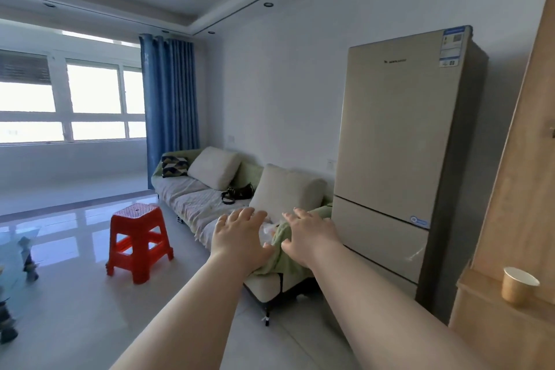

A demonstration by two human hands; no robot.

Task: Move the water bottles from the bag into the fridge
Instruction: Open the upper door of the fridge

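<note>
A person's left hand (240, 237) and right hand (309, 237), each grip spread and holding nothing, reach to part a green bag (282, 261) on the sofa (195, 204) just beside the closed fridge (396, 144). Clear plastic inside is probably the water bottles (267, 230).

Head view (only one) faces fridge (396, 159) across room.

We see the fridge (399, 141) at the frame's right, the sofa (195, 198) just left of it, the stool (139, 243) before the sofa at lower left, and our left hand (240, 237) and right hand (309, 237) at centre over the bag (274, 261) on the sofa's near end.
</note>
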